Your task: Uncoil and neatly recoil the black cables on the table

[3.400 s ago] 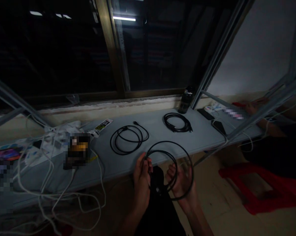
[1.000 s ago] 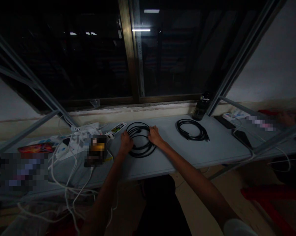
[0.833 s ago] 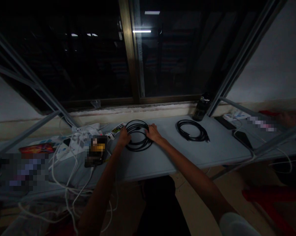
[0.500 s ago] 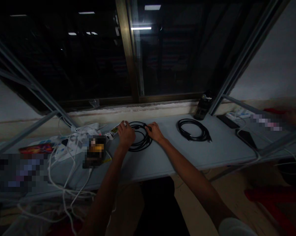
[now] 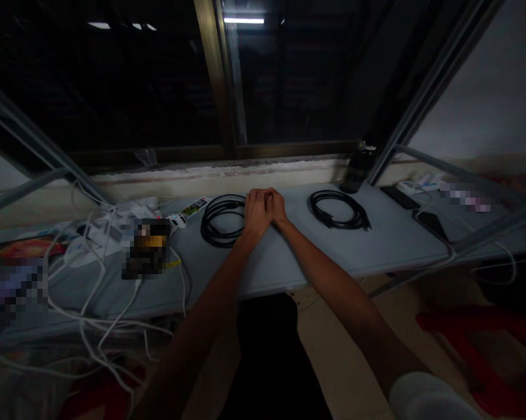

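My left hand [image 5: 256, 216] rests against the right side of a coiled black cable [image 5: 222, 221] on the grey table [image 5: 280, 265]. Its fingers are bent, and part of the coil is hidden behind it. My right hand [image 5: 277, 207] touches my left hand, with its fingers curled inward. Whatever lies between the hands cannot be made out. A second coiled black cable [image 5: 338, 210] lies on the table to the right, apart from both hands.
A dark bottle [image 5: 358, 168] stands by the window wall. White cables [image 5: 90, 274], a dark boxy item [image 5: 147, 249] and a white adapter [image 5: 176, 220] lie at the left. Dark phones [image 5: 399, 197] are at the right. A red stool [image 5: 459, 332] stands below.
My left hand has moved right across the coil and now meets my right hand. My right hand's fingers have drawn together. The camera view has shifted slightly.
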The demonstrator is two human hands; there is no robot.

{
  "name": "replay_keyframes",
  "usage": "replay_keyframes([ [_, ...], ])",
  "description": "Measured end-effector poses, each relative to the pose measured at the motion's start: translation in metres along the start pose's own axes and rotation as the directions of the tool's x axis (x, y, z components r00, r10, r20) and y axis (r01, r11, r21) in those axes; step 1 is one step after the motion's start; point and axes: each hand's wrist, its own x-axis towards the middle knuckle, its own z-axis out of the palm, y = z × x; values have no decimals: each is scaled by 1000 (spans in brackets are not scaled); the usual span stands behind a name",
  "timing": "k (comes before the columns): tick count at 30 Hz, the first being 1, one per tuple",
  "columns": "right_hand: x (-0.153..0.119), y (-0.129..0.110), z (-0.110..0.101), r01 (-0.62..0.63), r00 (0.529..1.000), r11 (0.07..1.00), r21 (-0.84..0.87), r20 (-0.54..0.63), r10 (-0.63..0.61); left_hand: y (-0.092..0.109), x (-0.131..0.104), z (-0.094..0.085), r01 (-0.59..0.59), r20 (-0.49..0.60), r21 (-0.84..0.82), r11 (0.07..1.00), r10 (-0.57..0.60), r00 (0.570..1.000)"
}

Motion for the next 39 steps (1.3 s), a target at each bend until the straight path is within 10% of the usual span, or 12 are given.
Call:
replay_keyframes([
  [19, -24, -24, -24, 39, 997, 981, -191, -50, -50, 11, -12, -8, -70, 2, -60, 996, 70, 998],
  [24, -26, -25, -71, -91, 979, 927, -364, -201, 18, 10, -14, -8, -71, 49, -60, 996, 74, 996],
  [31, -40, 8, -161, -403, 915, 571, -716, -311, 257, 21, -16, -6, -129, 89, -49, 990, 133, 987],
  [39, -48, 9, -149, -331, 944, 633, -700, -236, 233, 37, -25, -9, -204, 184, -25, 979, 205, 961],
])
